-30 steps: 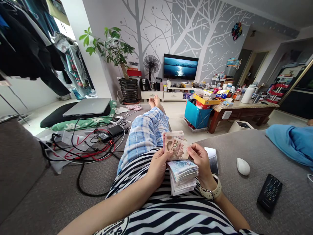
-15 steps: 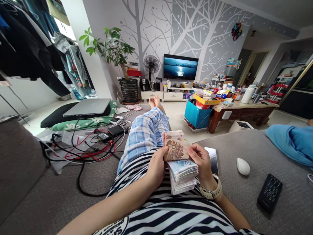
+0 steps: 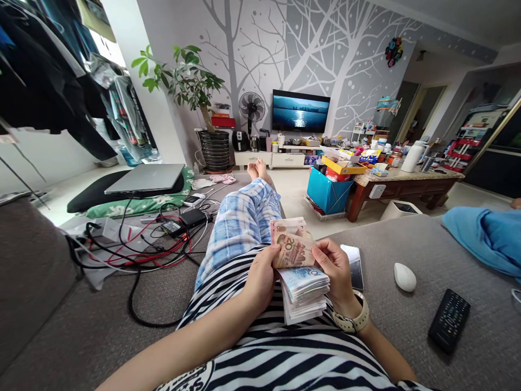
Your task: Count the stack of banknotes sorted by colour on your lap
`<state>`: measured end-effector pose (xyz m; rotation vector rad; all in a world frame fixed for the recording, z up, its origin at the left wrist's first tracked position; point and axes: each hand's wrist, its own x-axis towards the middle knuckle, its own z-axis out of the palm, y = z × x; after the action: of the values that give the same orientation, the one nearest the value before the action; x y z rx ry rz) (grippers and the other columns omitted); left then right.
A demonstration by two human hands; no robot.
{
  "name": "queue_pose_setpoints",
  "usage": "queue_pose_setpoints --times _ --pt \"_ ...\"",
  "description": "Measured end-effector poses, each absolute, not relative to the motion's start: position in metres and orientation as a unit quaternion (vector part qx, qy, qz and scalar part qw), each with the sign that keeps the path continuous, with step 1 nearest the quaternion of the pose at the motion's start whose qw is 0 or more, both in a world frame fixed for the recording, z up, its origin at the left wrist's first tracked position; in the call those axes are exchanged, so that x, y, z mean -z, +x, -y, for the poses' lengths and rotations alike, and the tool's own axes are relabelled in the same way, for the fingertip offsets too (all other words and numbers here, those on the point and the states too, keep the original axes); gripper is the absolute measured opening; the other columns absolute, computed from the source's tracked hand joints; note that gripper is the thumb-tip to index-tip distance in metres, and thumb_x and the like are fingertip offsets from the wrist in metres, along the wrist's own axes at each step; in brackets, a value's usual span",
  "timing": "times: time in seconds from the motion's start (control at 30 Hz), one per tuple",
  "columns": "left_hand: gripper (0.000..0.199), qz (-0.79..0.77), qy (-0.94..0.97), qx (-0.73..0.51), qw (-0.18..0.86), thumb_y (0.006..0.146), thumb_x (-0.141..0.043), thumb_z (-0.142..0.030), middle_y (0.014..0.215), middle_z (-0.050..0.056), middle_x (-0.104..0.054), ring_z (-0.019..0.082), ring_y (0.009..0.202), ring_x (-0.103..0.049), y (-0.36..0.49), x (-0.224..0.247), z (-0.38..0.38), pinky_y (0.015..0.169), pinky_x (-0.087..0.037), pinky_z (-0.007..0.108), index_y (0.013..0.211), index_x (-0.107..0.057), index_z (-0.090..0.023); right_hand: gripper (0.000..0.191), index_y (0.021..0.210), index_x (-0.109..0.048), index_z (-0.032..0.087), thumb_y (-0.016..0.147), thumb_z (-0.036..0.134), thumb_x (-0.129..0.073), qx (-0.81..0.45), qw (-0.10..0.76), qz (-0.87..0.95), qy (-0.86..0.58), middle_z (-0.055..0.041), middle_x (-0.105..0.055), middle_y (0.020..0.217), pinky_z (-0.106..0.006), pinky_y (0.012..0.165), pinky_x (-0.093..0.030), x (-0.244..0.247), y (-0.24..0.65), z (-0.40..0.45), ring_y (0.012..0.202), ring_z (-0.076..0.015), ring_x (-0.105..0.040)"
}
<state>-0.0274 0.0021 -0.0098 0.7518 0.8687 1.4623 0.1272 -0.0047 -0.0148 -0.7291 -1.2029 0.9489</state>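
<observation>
A thick wad of banknotes (image 3: 305,290) is folded over in front of my striped shirt, bluish notes lowest and brownish 20 notes (image 3: 293,250) standing above them. My left hand (image 3: 262,274) is closed on the wad's left side, thumb on the brown note. At the right edge of that note, my right hand (image 3: 334,266) pinches its corner between thumb and fingers. A beige watch (image 3: 352,317) is on my right wrist. The lower part of the wad hangs between my hands.
On the grey sofa (image 3: 391,326) at right lie a phone (image 3: 355,269), a white mouse (image 3: 405,277), a black remote (image 3: 449,320) and a blue cloth (image 3: 484,239). Tangled cables (image 3: 163,244) and a laptop (image 3: 145,178) are at left. A cluttered table (image 3: 407,178) stands beyond.
The upper brown note has tilted back and flattened slightly, so its printed face shows more. Both hands remain in nearly the same place.
</observation>
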Motion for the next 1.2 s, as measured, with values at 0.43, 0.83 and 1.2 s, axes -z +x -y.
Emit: queue_pose_setpoints --times 0.43,0.83,1.2 --pt "0.023 -0.361 0.308 -0.612 0.632 0.069 -0.07 -0.033 0.089 0.006 -0.076 0.022 0.082 -0.065 -0.028 0.011 -0.002 0.075 -0.05 0.031 0.082 -0.073 -0.014 0.027 0.073 -0.06 0.02 0.087 0.042 -0.067 -0.42 0.655 0.547 -0.31 0.0039 -0.049 0.059 -0.024 0.05 -0.031 0.011 0.127 0.008 0.054 -0.0112 -0.039" --pt "0.025 -0.333 0.317 -0.585 0.668 0.069 -0.075 -0.034 0.088 0.007 -0.078 0.026 0.08 -0.072 -0.027 0.0 0.005 0.079 -0.054 0.037 0.087 -0.075 -0.017 0.03 0.069 -0.063 0.019 0.09 0.04 -0.066 -0.41 0.655 0.562 -0.295 0.0002 -0.06 0.062 -0.027 0.055 -0.035 0.016 0.129 0.006 0.055 -0.0128 -0.046" --pt "0.03 -0.331 0.322 -0.572 0.678 0.063 -0.079 -0.028 0.085 0.01 -0.078 0.025 0.074 -0.073 -0.027 0.0 0.007 0.079 -0.054 0.038 0.088 -0.072 -0.014 0.033 0.07 -0.057 0.019 0.084 0.046 -0.07 -0.413 0.648 0.526 -0.364 0.0026 -0.051 0.063 -0.025 0.054 -0.035 0.011 0.125 0.0 0.058 -0.0129 -0.042"
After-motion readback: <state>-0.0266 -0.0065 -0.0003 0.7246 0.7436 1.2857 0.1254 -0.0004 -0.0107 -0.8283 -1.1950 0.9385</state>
